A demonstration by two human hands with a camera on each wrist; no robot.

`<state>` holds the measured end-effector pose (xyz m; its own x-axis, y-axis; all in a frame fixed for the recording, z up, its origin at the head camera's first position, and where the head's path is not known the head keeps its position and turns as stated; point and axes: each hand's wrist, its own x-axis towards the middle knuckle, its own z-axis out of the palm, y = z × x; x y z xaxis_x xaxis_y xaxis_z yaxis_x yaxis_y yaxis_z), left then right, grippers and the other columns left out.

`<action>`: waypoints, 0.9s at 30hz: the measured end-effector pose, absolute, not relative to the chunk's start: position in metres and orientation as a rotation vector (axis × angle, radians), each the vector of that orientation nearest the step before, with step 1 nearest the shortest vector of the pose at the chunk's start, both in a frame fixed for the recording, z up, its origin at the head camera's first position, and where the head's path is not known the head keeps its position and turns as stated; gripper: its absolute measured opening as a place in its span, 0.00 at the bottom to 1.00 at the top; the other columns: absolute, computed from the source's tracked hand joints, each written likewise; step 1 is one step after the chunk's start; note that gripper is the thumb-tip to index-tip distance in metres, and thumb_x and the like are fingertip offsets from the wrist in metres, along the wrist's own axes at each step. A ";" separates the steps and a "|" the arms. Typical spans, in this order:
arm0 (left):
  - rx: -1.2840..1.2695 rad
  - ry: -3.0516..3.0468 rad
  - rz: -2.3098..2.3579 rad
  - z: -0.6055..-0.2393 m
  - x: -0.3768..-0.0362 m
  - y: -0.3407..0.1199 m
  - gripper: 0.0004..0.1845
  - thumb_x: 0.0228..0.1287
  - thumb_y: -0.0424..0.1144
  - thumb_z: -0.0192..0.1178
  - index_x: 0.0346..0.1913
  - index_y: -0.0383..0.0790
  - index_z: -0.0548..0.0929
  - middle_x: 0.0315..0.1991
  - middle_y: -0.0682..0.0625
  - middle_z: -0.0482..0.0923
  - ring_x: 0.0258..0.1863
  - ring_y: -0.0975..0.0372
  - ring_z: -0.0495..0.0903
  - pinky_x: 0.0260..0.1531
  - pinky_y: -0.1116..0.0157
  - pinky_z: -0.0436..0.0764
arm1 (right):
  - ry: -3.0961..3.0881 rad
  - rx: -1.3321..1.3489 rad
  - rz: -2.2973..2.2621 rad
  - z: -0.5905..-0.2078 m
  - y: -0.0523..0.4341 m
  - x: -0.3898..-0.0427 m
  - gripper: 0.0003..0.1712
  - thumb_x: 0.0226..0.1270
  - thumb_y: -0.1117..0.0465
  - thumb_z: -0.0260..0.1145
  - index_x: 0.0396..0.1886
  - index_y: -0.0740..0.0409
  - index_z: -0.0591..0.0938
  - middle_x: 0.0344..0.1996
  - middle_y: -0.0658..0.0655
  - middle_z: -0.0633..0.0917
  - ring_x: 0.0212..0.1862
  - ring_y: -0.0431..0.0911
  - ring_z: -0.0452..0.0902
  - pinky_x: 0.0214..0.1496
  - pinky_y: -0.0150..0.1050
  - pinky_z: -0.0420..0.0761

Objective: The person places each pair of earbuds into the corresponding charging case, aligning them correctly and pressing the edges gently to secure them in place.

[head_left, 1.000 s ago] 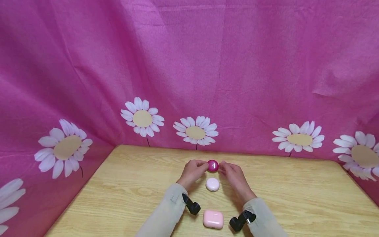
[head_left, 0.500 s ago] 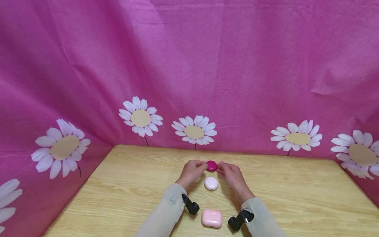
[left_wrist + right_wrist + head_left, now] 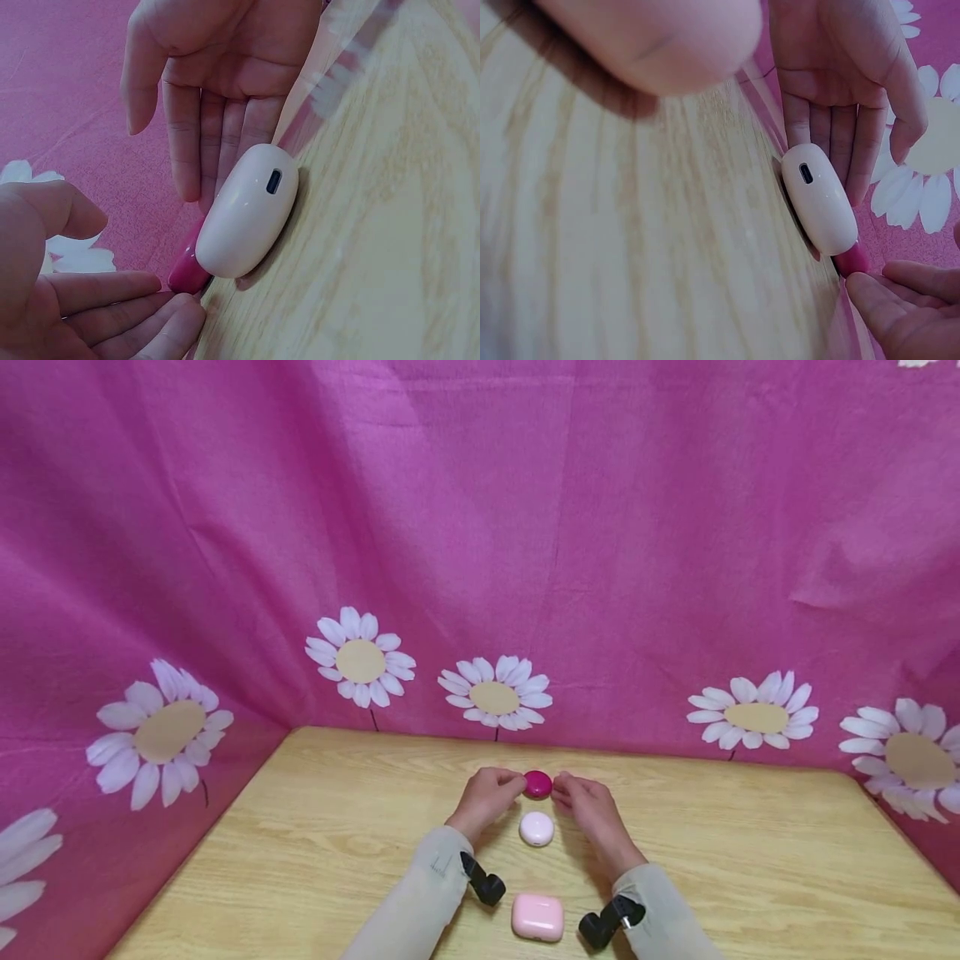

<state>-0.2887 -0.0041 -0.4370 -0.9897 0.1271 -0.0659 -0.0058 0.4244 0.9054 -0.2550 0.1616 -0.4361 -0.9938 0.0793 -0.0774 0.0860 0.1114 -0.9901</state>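
Note:
A glossy magenta round case (image 3: 537,785) lies on the table between my two hands in the head view. My left hand (image 3: 486,800) has its fingertips at the case's left edge; in the left wrist view its fingers (image 3: 112,319) are extended and its thumb stands apart. My right hand (image 3: 594,810) has its fingertips right at the opposite edge, fingers mostly straight. Just nearer sits a round white earbud case (image 3: 537,829), whose port (image 3: 274,181) faces the wrist cameras. It hides much of the magenta case in both wrist views.
A pink rounded-rectangular earbud case (image 3: 537,917) lies nearest me, between the forearms; the right wrist view has its blurred pink edge (image 3: 682,45) close up. The wooden table (image 3: 337,860) meets a magenta daisy-print cloth (image 3: 600,543) behind and at the sides.
A second ago the magenta case was tipped toward me with a bright reflection on its face; now it lies flatter. Both hands stay almost in place; the view shifts slightly.

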 end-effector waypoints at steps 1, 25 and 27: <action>0.109 2.544 1.619 -0.438 -0.289 -0.004 0.17 0.61 0.46 0.59 0.47 0.40 0.86 0.44 0.52 0.83 0.31 0.62 0.81 0.36 0.68 0.77 | 2.344 0.177 -2.076 -0.436 0.162 -0.255 0.28 0.76 0.53 0.50 0.60 0.75 0.73 0.59 0.72 0.75 0.61 0.58 0.73 0.61 0.43 0.74; 0.140 2.573 1.627 -0.440 -0.289 -0.005 0.17 0.62 0.44 0.59 0.48 0.38 0.86 0.45 0.49 0.84 0.31 0.63 0.82 0.39 0.66 0.79 | 2.355 0.213 -2.088 -0.438 0.165 -0.257 0.27 0.76 0.55 0.49 0.59 0.76 0.73 0.59 0.72 0.75 0.60 0.58 0.74 0.61 0.44 0.74; 0.137 2.571 1.632 -0.439 -0.289 -0.005 0.17 0.62 0.44 0.59 0.49 0.38 0.86 0.46 0.49 0.84 0.31 0.63 0.82 0.40 0.66 0.79 | 2.349 0.211 -2.092 -0.438 0.165 -0.257 0.27 0.76 0.55 0.49 0.59 0.76 0.73 0.59 0.73 0.74 0.60 0.59 0.73 0.61 0.44 0.74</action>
<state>-0.2892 -0.0049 -0.4395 -0.9916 0.1256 -0.0303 0.0261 0.4241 0.9053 -0.2568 0.1650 -0.4375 -0.9910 0.1070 -0.0803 0.0921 0.1104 -0.9896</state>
